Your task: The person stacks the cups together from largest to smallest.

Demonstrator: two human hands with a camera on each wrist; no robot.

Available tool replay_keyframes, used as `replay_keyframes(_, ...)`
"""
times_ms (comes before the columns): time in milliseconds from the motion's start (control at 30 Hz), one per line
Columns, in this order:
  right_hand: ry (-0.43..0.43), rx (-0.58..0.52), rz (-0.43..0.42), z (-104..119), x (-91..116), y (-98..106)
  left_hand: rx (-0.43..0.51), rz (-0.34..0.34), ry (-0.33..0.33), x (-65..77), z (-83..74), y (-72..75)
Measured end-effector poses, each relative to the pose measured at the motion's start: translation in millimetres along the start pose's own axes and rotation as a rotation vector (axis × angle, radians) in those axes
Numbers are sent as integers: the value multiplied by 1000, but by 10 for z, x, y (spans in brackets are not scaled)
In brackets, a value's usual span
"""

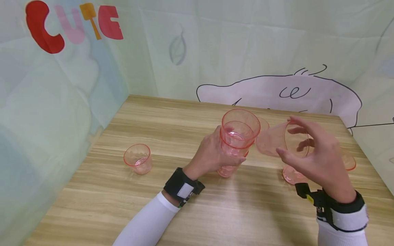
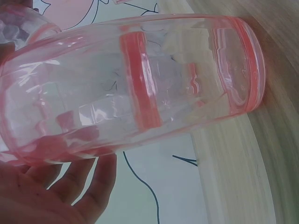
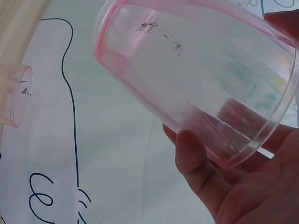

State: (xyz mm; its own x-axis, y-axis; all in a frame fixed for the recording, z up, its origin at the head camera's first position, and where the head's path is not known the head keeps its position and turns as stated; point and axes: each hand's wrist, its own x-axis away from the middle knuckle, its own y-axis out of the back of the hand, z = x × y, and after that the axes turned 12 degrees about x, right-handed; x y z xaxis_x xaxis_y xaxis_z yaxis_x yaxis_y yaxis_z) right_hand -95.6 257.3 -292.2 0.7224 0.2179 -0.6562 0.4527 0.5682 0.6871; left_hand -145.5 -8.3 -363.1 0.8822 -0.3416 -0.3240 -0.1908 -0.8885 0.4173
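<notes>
My left hand [image 1: 212,152] is wrapped round a stack of clear pink plastic cups [image 1: 237,143], held slightly tilted with the mouths up. In the left wrist view the nested cups [image 2: 177,79] lie across the picture, with red bands where rims or bases overlap. To its right, my right hand [image 1: 323,157] grips a single clear pink cup [image 1: 271,139] near its rim. That cup is tipped on its side, its base towards the stack. The right wrist view shows this cup [image 3: 187,79] with nothing visible inside, thumb and fingers on opposite sides of its mouth.
One short pink cup [image 1: 138,160] stands upright on the wooden table [image 1: 117,205] at the left. Another cup [image 1: 292,175] shows below my right hand, a further one [image 1: 349,160] at the far right. Part of a cup [image 1: 263,123] appears behind the stack. Printed cloth [image 1: 246,41] hangs behind.
</notes>
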Motion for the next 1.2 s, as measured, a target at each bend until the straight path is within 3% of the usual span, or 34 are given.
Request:
replay_keyframes(533,-61,-239,-167,42,-19,30,26,-2,14,15,13,-2)
replay_keyframes(1200,-67,-341,-269,56,-11,48,25,4,20,14,-7,-1)
